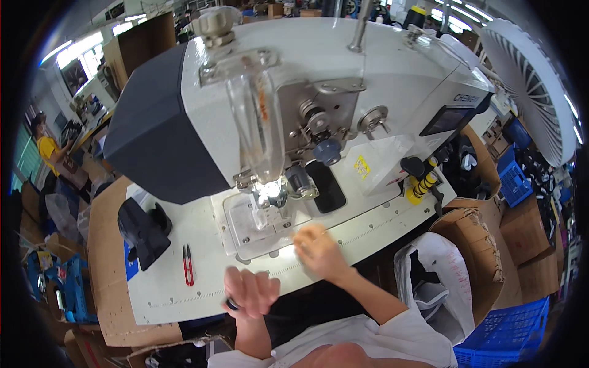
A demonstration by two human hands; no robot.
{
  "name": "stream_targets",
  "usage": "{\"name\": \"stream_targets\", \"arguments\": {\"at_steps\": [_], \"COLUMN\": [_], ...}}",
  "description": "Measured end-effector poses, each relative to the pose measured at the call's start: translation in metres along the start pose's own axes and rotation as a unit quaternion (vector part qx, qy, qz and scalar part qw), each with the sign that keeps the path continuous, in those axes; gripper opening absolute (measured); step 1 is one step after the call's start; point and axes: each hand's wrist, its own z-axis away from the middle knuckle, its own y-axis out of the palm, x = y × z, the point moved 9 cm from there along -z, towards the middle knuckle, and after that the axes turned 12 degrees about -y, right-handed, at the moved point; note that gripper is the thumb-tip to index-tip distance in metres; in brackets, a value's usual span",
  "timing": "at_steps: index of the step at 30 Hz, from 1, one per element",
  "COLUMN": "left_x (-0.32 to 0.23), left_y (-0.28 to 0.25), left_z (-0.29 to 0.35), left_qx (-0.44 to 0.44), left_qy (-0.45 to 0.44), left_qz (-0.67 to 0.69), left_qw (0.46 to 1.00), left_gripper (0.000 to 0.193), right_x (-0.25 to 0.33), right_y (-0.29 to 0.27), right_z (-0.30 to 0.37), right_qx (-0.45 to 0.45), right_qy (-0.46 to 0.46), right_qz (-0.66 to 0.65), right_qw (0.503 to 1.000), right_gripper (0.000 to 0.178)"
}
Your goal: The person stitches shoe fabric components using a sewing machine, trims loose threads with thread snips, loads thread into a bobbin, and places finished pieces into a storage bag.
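Observation:
My left hand (250,293) is over the front edge of the sewing machine's white table (184,306), its fingers curled in. A small black thing (232,303) shows at the thumb side of that hand; its kind is not clear. Farther right, my right hand (319,250) is bent closed near the front of the needle plate, somewhat blurred. Whatever it may hold is hidden. Just beyond both hands stands the large white sewing machine (392,80), its lamp lit over the needle area. Red-handled thread snips (188,267) lie left of my left hand.
Black shaped pieces (144,233) lie on the table's left side. Yellow-and-black thread spools (422,187) stand at its right end. A white sack (438,276), a cardboard box (475,245) and a blue crate (509,334) are at the right. A person in yellow (48,147) stands far left.

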Motion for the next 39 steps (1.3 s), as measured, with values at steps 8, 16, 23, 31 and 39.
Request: {"name": "stream_targets", "arguments": {"at_steps": [8, 16, 23, 31, 39], "left_x": [0.035, 0.031, 0.052, 0.063, 0.026], "left_y": [-0.002, -0.012, -0.007, -0.042, -0.018], "left_z": [0.009, 0.014, 0.009, 0.064, 0.053], "left_qx": [-0.031, -0.079, -0.125, -0.188, -0.197], "left_qy": [-0.068, -0.09, -0.147, -0.281, -0.209], "left_qz": [-0.139, -0.178, -0.283, -0.639, -0.561], "left_qw": [0.987, 0.977, 0.94, 0.691, 0.776], "left_gripper": [0.028, 0.025, 0.024, 0.016, 0.015], "right_x": [0.028, 0.031, 0.009, 0.001, 0.032], "right_y": [-0.198, -0.197, -0.195, -0.192, -0.206], "right_z": [-0.103, -0.108, -0.113, -0.107, -0.13], "right_qx": [-0.406, -0.368, -0.368, -0.267, -0.185], "right_qy": [-0.112, -0.078, -0.076, 0.092, 0.012], "right_qz": [-0.029, 0.053, -0.04, -0.481, 0.127], "right_qw": [0.907, 0.925, 0.926, 0.83, 0.975], "right_gripper": [0.029, 0.018, 0.02, 0.02, 0.009]}}
